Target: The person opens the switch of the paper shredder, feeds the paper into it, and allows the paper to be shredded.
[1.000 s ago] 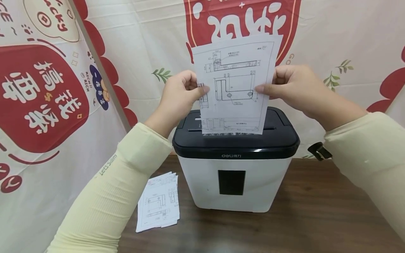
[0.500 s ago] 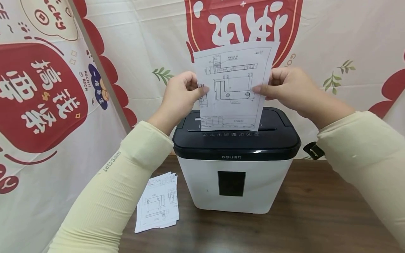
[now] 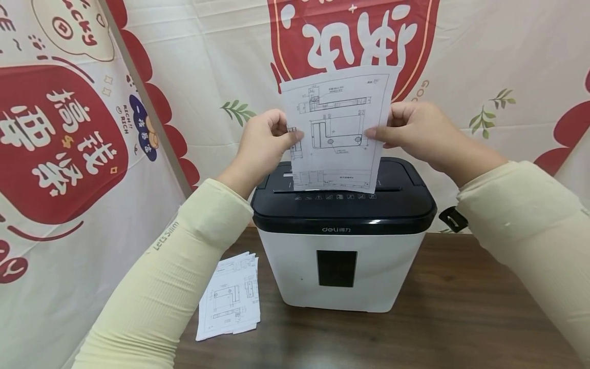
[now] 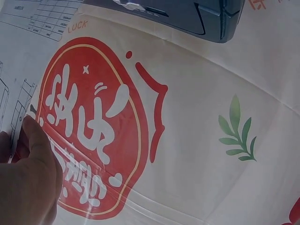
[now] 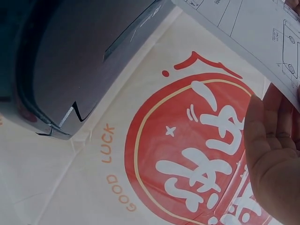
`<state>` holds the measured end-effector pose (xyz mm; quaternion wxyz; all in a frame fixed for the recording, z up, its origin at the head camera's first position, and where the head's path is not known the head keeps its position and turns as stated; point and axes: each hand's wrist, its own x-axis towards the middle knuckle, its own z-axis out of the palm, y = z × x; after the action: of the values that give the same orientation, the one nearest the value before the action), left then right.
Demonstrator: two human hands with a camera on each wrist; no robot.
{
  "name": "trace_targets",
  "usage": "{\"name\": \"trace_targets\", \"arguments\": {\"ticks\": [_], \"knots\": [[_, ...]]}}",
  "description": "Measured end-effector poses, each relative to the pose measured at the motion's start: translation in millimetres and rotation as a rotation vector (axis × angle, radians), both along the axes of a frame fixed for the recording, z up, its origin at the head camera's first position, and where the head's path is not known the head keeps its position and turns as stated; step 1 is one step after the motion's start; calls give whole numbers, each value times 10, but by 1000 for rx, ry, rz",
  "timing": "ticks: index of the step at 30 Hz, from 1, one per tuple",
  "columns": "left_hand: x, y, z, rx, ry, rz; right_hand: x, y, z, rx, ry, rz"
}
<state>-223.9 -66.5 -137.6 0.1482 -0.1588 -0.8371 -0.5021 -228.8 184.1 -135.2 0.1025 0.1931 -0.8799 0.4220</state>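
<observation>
A sheet of paper printed with a technical drawing stands upright above the paper shredder, which has a black lid and a white bin. My left hand pinches the sheet's left edge, thumb in front and fingers behind. On the opposite edge my right hand pinches it the same way. The sheet's lower edge is close to the feed slot; whether it touches cannot be told. In the left wrist view the hand grips the paper's margin. The right wrist view has the hand at the sheet's edge.
A stack of printed sheets lies on the brown wooden table, left of the shredder. Behind hangs a white cloth with red lettering and green leaves. A small black clip-like object shows beside the right sleeve.
Both hands have kept their pinch on the sheet. The right hand has shifted left and slightly down. The paper's top edge has come lower and its bottom edge has moved back toward the slot.
</observation>
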Motion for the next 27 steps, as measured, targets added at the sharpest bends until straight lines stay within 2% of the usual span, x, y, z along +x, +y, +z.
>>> {"name": "trace_targets", "arguments": {"ticks": [7, 16, 27], "knots": [[-12, -56, -29, 20, -27, -13, -23, -64, 32, 31, -16, -16], [-56, -99, -82, 30, -64, 0, -48, -104, 13, 56, -64, -4], [-72, -90, -117, -20, -96, -6, -70, -83, -21, 119, -74, 6]]}}
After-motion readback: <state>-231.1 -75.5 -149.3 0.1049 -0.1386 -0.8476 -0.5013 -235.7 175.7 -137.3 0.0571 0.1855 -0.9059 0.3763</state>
